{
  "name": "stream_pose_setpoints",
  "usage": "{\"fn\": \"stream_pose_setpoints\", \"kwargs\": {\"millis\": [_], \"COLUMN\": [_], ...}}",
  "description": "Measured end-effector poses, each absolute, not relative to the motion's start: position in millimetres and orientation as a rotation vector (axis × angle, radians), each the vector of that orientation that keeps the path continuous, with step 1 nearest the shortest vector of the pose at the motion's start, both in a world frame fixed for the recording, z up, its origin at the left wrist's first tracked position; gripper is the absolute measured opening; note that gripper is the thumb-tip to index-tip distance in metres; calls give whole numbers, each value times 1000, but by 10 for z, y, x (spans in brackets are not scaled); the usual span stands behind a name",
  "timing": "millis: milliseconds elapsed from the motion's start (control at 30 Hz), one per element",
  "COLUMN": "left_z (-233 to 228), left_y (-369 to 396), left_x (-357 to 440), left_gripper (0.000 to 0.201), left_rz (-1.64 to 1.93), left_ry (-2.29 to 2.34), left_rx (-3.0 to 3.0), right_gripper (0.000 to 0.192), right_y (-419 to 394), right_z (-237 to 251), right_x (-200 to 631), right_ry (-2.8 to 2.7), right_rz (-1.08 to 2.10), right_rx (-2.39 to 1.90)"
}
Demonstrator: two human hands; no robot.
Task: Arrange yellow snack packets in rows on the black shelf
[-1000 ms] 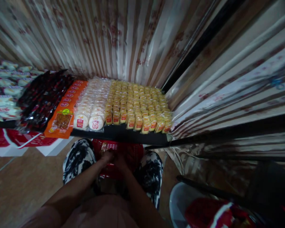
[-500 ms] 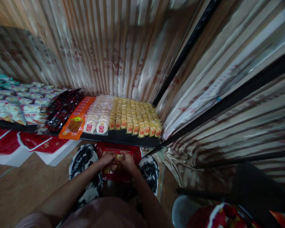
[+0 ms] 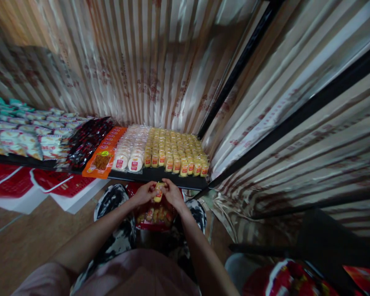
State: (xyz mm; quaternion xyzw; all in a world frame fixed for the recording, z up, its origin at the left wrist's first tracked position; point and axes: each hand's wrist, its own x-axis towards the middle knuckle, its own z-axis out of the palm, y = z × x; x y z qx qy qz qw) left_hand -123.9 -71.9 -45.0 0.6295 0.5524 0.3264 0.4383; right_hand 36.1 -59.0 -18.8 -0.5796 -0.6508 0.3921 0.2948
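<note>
My left hand (image 3: 143, 193) and my right hand (image 3: 172, 192) meet just below the front edge of a low black shelf (image 3: 156, 176) and both grip one small yellow snack packet (image 3: 158, 194). Beneath the hands, between my knees, a red basket (image 3: 152, 218) holds more of the yellow packets. On the shelf above stand rows of the same yellow packets (image 3: 175, 150), filling its right end up to the corner.
Left of the yellow rows lie round white cakes (image 3: 131, 152), an orange packet (image 3: 103, 154), dark red packets (image 3: 86, 142) and pale bags (image 3: 21, 135). Striped plastic sheeting covers the walls. Red-and-white boxes (image 3: 33, 185) sit under the shelf; a white bucket (image 3: 234, 267) stands at lower right.
Both hands have come up out of the red basket with a yellow packet and now hold it near the shelf's front edge. The view has tilted upward.
</note>
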Motion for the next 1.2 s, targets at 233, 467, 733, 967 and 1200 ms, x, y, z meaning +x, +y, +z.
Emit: {"fn": "stream_pose_setpoints", "kwargs": {"millis": [233,467,733,967,1200], "left_z": [-413,-290,-157,-207,-197], "left_y": [-660,-473,-47,175,240], "left_x": [-1219,-1198,-1116,-916,-807], "left_gripper": [32,23,24,25,26], "left_rz": [862,997,1242,1210,1178], "left_ry": [1323,1487,1785,1886,1946], "left_rx": [1536,1551,1557,1534,1628], "right_gripper": [31,45,38,39,40], "right_y": [-555,-445,-214,-40,-13], "right_z": [-188,-182,-224,-363,-447], "right_x": [353,282,303,311,347], "right_ry": [-1671,-1552,-1705,-1707,-1710], "right_rz": [994,950,588,545,600], "right_rx": [-1529,-1419,-1415,-1416,-1411]}}
